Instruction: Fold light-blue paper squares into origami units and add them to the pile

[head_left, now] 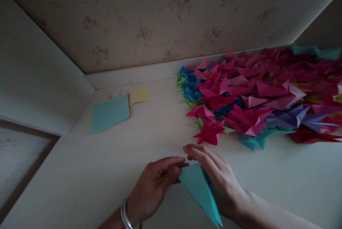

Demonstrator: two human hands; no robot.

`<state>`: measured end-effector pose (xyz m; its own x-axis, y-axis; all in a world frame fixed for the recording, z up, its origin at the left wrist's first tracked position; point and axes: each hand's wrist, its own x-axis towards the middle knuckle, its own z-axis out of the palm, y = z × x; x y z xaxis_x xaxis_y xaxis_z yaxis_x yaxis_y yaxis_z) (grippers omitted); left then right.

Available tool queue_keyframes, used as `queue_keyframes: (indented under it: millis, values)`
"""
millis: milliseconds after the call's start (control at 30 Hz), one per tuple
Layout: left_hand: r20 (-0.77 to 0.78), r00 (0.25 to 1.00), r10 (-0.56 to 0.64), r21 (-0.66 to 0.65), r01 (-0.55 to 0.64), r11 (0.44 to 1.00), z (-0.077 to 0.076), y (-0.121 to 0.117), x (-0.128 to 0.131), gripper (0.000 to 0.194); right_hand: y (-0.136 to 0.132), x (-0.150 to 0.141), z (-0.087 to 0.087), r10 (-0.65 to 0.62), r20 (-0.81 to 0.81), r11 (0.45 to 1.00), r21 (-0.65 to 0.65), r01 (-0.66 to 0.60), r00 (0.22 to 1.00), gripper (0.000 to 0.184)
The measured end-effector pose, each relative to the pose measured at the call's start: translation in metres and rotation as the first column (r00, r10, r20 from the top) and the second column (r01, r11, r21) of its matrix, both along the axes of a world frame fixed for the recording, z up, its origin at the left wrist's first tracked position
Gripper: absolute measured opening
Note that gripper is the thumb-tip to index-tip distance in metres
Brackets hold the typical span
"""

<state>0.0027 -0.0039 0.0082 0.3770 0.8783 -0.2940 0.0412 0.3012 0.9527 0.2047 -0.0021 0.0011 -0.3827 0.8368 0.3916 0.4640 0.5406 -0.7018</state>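
Between my hands is a folded piece of turquoise origami paper (201, 188), narrowing to a split point toward the lower right. My left hand (157, 184), with silver bangles on its wrist, pinches the paper's upper left corner between thumb and fingers. Along the right edge of the paper lies my right hand (216, 175), its fingers bent over the top and the index fingertip close to the left fingers. The right thumb is hidden behind the paper. Beyond my hands, a pink folded paper piece (210, 132) sits at the near edge of a large pile.
A wide pile of folded paper pieces (251, 90), mostly pink with blue, green and purple, covers the table's right back. At the left lie a stack of turquoise sheets (110, 113) and a small yellow square (140, 94). A flowered wall (157, 18) and white side panel (40, 57) bound the white table (149, 132).
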Motion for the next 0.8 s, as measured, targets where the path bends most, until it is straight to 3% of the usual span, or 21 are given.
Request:
queue_keyframes:
  millis: [100, 233, 367, 433, 467, 600, 800]
  values:
    - [-0.068, 0.997, 0.029, 0.03, -0.027, 0.999, 0.001, 0.001, 0.0, 0.027, 0.0, -0.001, 0.002, 0.007, -0.029, 0.999, -0.051, -0.009, 1.0, 0.051]
    - [-0.13, 0.982, 0.138, 0.025, -0.136, 0.99, 0.001, 0.004, -0.001, 0.023, 0.001, -0.003, 0.003, -0.008, -0.18, 0.965, -0.259, -0.039, 0.984, 0.048]
    - [-0.299, 0.925, 0.237, 0.209, -0.178, 0.961, 0.002, 0.005, -0.003, 0.017, 0.007, -0.002, 0.008, -0.213, -0.367, 0.809, -0.586, -0.047, 0.905, 0.03]
    - [-0.371, 0.894, 0.253, 0.302, -0.142, 0.943, 0.003, 0.003, -0.003, 0.014, 0.011, -0.002, 0.01, -0.295, -0.394, 0.741, -0.67, -0.052, 0.87, 0.031]
    - [-0.391, 0.885, 0.254, 0.342, -0.117, 0.933, 0.004, 0.002, -0.002, 0.014, 0.013, -0.002, 0.011, -0.299, -0.382, 0.733, -0.678, -0.046, 0.875, 0.033]
    - [-0.387, 0.889, 0.247, 0.413, -0.072, 0.908, 0.005, -0.001, 0.0, 0.013, 0.014, -0.008, 0.01, -0.168, -0.182, 0.78, -0.626, 0.018, 0.969, 0.03]
    - [-0.279, 0.924, 0.26, 0.219, -0.203, 0.954, 0.003, -0.004, 0.003, 0.03, 0.005, -0.013, 0.005, -0.181, -0.179, 0.85, -0.524, 0.062, 0.967, 0.026]
